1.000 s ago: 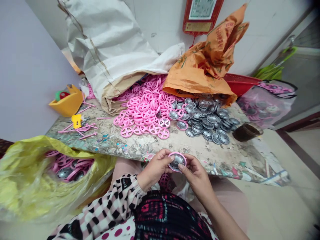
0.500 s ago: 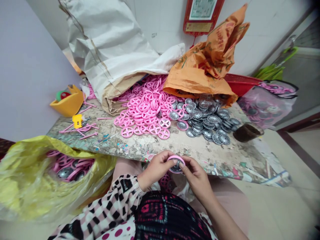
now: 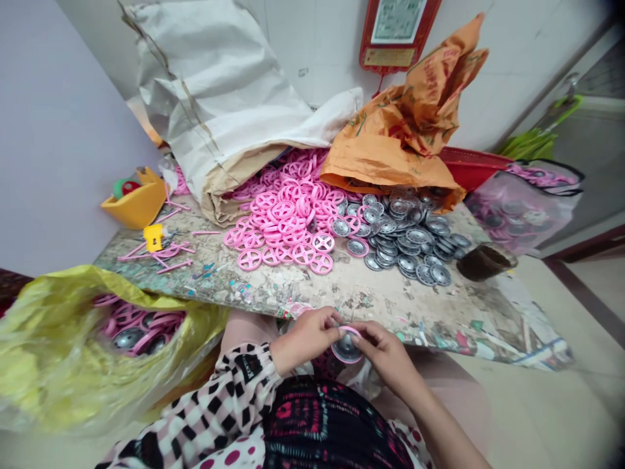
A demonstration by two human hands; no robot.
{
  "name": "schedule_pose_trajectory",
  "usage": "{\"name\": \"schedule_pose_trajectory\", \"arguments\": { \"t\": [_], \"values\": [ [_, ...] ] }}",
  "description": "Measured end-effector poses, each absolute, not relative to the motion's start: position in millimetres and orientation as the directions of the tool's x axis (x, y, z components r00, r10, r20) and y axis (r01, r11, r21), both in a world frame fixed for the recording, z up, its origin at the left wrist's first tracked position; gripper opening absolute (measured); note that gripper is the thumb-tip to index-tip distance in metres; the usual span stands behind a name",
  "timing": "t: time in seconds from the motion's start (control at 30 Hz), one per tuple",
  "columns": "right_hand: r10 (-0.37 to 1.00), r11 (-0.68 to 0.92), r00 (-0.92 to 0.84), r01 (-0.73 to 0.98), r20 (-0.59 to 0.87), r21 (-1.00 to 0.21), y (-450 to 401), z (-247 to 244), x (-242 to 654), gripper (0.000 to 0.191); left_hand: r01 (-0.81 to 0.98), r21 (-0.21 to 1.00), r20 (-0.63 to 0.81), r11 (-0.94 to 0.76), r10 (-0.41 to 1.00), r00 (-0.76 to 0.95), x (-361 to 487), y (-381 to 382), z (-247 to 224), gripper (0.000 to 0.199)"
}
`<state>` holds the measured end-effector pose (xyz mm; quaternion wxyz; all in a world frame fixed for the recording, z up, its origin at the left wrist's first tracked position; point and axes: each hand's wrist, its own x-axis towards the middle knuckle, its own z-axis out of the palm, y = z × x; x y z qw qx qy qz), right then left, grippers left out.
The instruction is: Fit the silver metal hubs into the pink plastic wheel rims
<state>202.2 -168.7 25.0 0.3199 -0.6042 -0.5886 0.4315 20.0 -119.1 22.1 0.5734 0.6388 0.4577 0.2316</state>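
Over my lap, in front of the table's near edge, is a small plastic wheel (image 3: 346, 348) with a pink rim and a grey hubcap-like disc set in it. My left hand (image 3: 310, 339) pinches its upper left edge, the fingers closed. On the other side, my right hand (image 3: 385, 355) grips the upper right edge between thumb and fingers. Beyond the hands, a heap of pink spoked wheels (image 3: 288, 218) spills from a white sack (image 3: 215, 85). Grey hubcap discs (image 3: 405, 238) lie piled beside it, at the mouth of an orange bag (image 3: 400, 143).
A yellow bag (image 3: 58, 352) of assembled wheels stands at the left. Pink rods (image 3: 166, 254) and a yellow bin (image 3: 137, 202) are on the table (image 3: 273, 286). A dark cup (image 3: 483, 260) lies near the right edge, with a clear bag (image 3: 525, 205) of wheels behind it.
Both hands have lowered slightly toward my lap with the wheel. The wheel has tilted, so more of its grey face shows, and my left thumb has shifted toward its edge.
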Motion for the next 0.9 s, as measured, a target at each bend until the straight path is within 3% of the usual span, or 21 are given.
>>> {"name": "schedule_pose_trajectory", "arguments": {
  "t": [0.17, 0.3, 0.43, 0.73, 0.83, 0.9],
  "values": [
    [0.995, 0.017, -0.073, 0.774, -0.062, -0.633, -176.9, 20.4, 216.9, 0.036, 0.3, 0.954, -0.117, 0.001, 0.922, 0.368, 7.8, -101.5, 19.9, 0.03],
    [0.993, 0.115, -0.111, 0.805, 0.043, -0.582, -157.7, 29.6, 212.4, 0.028, 0.274, 0.959, 0.0, -0.067, 0.971, 0.238, 5.0, -79.4, 3.0, 0.025],
    [0.977, 0.197, -0.211, 0.823, 0.035, -0.533, -116.3, 35.6, 193.7, 0.022, 0.169, 0.985, -0.064, 0.04, 0.988, 0.137, 4.9, -66.4, -15.1, 0.024],
    [0.972, 0.229, -0.236, 0.947, -0.004, -0.223, -45.7, 25.6, 150.0, 0.022, 0.134, 0.991, -0.03, 0.016, 0.994, 0.102, -1.1, -65.1, -26.0, 0.028],
    [0.945, 0.316, -0.326, 0.918, -0.004, -0.239, -54.9, 23.8, 153.0, 0.021, 0.188, 0.982, 0.0, -0.013, 0.998, 0.068, -0.2, -63.3, -26.6, 0.034],
    [0.916, 0.389, -0.401, 0.869, 0.023, -0.307, -61.7, 22.8, 162.8, 0.019, 0.301, 0.95, 0.059, -0.079, 0.995, 0.075, 0.9, -62.4, -23.6, 0.024]
  ]
}}
